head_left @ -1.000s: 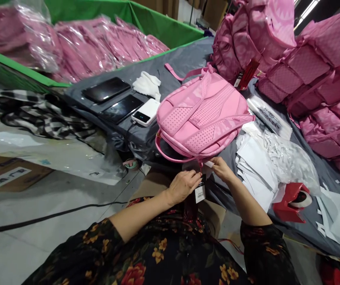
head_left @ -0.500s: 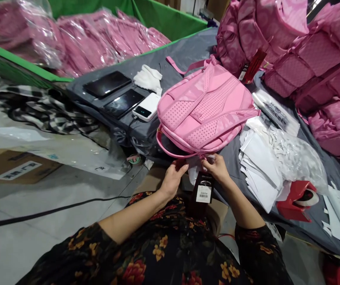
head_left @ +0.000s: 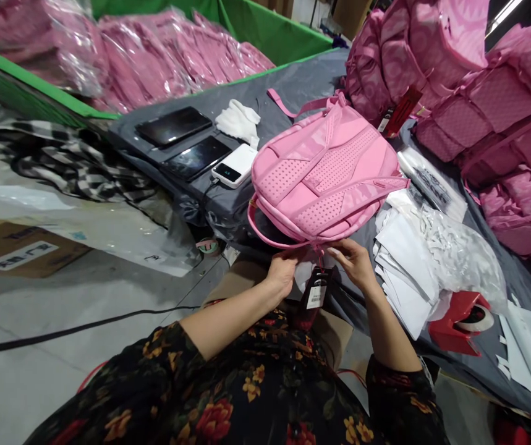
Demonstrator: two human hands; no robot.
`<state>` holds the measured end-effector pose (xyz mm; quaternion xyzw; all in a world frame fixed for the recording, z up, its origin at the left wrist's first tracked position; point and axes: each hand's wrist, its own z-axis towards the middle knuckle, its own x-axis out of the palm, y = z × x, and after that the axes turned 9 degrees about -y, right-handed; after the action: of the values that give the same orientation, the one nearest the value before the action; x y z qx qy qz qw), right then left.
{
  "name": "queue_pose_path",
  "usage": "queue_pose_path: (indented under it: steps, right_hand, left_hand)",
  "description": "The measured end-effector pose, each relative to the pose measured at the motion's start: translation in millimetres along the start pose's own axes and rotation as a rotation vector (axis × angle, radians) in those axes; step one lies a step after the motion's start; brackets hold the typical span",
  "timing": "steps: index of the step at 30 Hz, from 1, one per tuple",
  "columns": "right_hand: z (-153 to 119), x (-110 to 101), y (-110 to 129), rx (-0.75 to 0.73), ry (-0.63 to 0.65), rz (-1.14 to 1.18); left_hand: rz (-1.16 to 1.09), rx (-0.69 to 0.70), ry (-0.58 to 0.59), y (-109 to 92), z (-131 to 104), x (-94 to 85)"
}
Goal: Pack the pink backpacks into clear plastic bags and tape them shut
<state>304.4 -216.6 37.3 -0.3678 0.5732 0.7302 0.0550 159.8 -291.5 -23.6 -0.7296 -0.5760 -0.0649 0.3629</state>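
Observation:
A pink backpack (head_left: 327,167) lies on the dark cloth-covered table, its dotted back panel and shoulder straps facing up. At its near edge, a black-and-red hang tag (head_left: 315,293) with a white barcode sticker dangles on a red string. My left hand (head_left: 282,272) is closed just under that edge, left of the tag; its fingertips are hidden. A bit of clear plastic (head_left: 302,272) shows between my hands. On the right of the string, my right hand (head_left: 354,261) reaches to the backpack's edge, thumb stretched out and apart from the forefinger.
Left of the backpack lie two phones (head_left: 174,126), a white power bank (head_left: 236,165) and a white glove (head_left: 238,120). To the right are white papers (head_left: 404,259), clear bags (head_left: 460,247) and a red tape dispenser (head_left: 455,321). More pink backpacks (head_left: 492,117) are stacked behind. A green bin (head_left: 265,28) holds bagged ones.
My right hand has shifted slightly right, away from the tag's string, and its fingers have loosened. The tag has turned and tilted. My left hand has turned over, its thumb no longer showing.

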Motion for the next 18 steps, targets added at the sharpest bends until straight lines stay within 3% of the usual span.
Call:
queue_pose_path:
  steps: [3,7,11,18]
  right_hand:
    - [-3.8,0.1,8.7,-0.226,-0.213,-0.236]
    - [-12.2,4.4,32.2,-0.434,-0.345,-0.605]
    - [-18.9,16.7,52.2,-0.509,-0.355,-0.816]
    - [-24.9,72.6,48.2,-0.535,-0.487,-0.97]
  left_hand:
    - [0.032,0.038,-0.038,3.7,1.2,5.9]
    - [0.038,0.069,-0.015,4.8,3.1,8.8]
    - [-0.029,0.129,0.001,1.9,-2.9,6.6]
    - [-0.052,-0.027,0.055,-5.7,-20.5,3.3]
